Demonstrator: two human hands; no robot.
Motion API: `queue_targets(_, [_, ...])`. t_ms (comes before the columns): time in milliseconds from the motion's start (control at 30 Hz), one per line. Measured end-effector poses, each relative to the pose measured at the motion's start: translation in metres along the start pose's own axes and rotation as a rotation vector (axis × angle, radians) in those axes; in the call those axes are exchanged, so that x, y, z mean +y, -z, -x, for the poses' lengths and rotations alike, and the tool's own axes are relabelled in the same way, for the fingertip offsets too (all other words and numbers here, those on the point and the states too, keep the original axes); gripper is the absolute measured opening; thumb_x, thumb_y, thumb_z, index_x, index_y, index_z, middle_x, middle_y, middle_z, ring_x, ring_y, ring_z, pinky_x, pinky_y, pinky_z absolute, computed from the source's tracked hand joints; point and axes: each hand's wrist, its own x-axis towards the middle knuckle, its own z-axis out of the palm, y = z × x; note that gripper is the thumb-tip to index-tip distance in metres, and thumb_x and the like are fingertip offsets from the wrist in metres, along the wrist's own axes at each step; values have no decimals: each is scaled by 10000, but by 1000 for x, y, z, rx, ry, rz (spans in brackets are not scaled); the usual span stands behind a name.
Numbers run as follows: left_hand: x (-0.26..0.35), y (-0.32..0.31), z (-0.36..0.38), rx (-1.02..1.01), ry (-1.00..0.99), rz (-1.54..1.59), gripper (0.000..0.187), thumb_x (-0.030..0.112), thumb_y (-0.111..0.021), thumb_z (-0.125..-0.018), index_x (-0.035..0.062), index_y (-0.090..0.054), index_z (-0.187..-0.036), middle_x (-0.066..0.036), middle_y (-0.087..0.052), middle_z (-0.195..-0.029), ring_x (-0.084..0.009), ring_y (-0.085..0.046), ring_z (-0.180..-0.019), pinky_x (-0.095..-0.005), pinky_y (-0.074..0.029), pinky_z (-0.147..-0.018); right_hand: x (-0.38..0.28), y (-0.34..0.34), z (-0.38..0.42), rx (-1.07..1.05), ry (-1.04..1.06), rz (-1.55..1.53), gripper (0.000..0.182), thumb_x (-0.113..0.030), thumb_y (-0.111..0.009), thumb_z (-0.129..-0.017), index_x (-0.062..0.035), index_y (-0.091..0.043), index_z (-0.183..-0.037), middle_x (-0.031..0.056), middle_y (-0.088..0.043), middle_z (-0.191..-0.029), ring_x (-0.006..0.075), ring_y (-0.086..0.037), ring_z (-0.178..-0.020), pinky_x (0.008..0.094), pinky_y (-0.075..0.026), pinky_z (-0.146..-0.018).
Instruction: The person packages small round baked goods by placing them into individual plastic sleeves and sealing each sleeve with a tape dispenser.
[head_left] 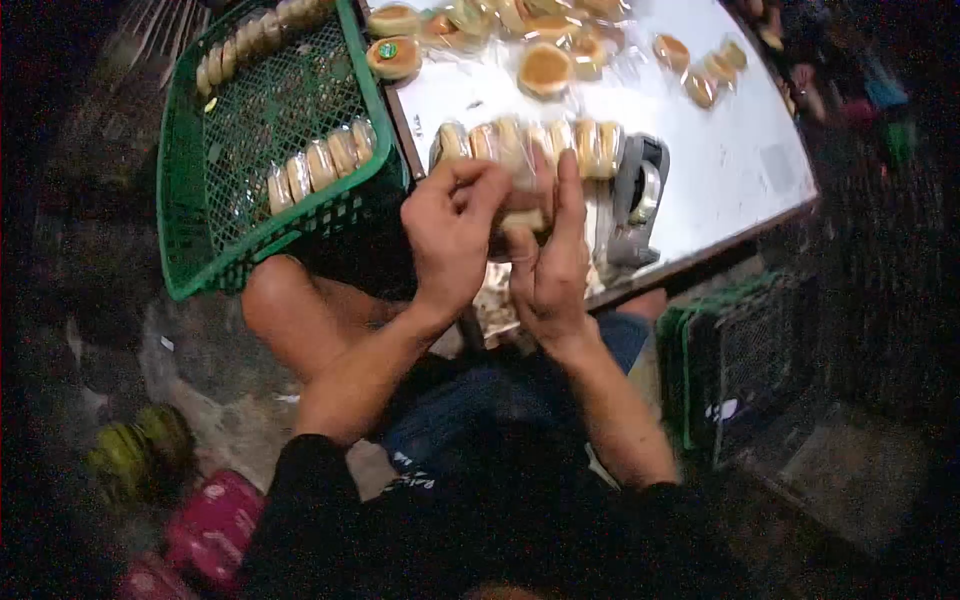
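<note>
White tabletop (720, 190): left hand (445, 235) pinches wrapped bun (524, 217), right hand (556, 275) cradles, likely steadying it; tape dispenser (633, 205) beside right hand, handily reachable.

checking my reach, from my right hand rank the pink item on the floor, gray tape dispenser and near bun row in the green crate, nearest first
From the right hand:
1. gray tape dispenser, just right
2. near bun row, left, in the green crate
3. pink item, floor, lower left
</note>
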Motion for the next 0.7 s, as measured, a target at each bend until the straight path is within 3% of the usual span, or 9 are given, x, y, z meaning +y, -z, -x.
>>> queue_targets(67, [-5,14,2,22,-203,-131,151,134,-636,-888,-11,-601,-914,-60,-648,-877,-106,-607,-794,-239,-491,-712,8,2,4,-133,-228,-66,230,-64,-518,-923,18,-553,-1135,165,-597,-1115,216,-567,-1022,305,-443,-874])
queue_targets(100, [-6,26,-7,-7,-576,-410,131,107,-654,-866,3,-591,-914,-53,-621,-883,-116,-583,-834,-276,-484,-743,4,5,-2,-189,-174,15,202,-53,-538,-908,16,-567,-1095,145,-602,-1076,199,-573,-964,297,-449,-836])
queue_targets(200, [1,43,-15,-248,-318,-152,129,85,-676,-839,6,-599,-904,-45,-593,-874,-122,-555,-846,-299,-476,-754,-10,10,-22,-279,14,209,150,-16,-589,-865,13,-593,-1012,101,-607,-972,159,-581,-814,278,-463,-738])
queue_targets(233, [5,49,-14,-337,-115,-118,246,55,-679,-826,6,-569,-1040,-30,-589,-835,-109,-559,-809,-279,-475,-751,-17,11,-27,-267,81,247,159,-1,-601,-852,11,-589,-1009,95,-602,-945,154,-578,-782,276,-464,-715])
queue_targets(333, [23,40,-9,-188,170,55,443,26,-673,-817,20,-469,-1210,-16,-590,-822,-92,-566,-807,-247,-471,-760,-12,8,-28,-229,-6,78,176,29,-613,-830,6,-581,-1001,93,-587,-899,156,-568,-775,278,-459,-698])
queue_targets(367, [16,42,-8,-168,117,-26,597,6,-674,-805,28,-359,-1311,-5,-590,-814,-82,-573,-803,-218,-468,-764,-13,10,-28,-268,-21,114,178,34,-610,-828,6,-578,-1001,96,-582,-900,156,-565,-795,277,-457,-706])
queue_targets(567, [13,33,-7,-246,-181,-122,650,48,-689,-802,-5,-344,-1351,-29,-601,-811,-95,-583,-816,-239,-466,-787,-9,17,-23,-288,58,208,193,66,-601,-789,5,-579,-970,100,-565,-887,197,-550,-801,291,-449,-726])
queue_targets(633, [15,36,-7,-267,-47,-183,589,71,-694,-802,-21,-403,-1306,-41,-605,-821,-101,-580,-791,-247,-472,-769,-14,18,-21,-302,95,284,207,86,-592,-763,5,-584,-953,105,-561,-896,204,-547,-802,287,-445,-724])
queue_targets(700, [29,36,-5,-228,131,-109,583,50,-686,-802,-10,-405,-1309,-33,-594,-891,-76,-554,-852,-221,-467,-757,-7,22,-27,-309,390,466,194,92,-597,-758,3,-584,-931,116,-538,-936,223,-534,-849,302,-448,-723])
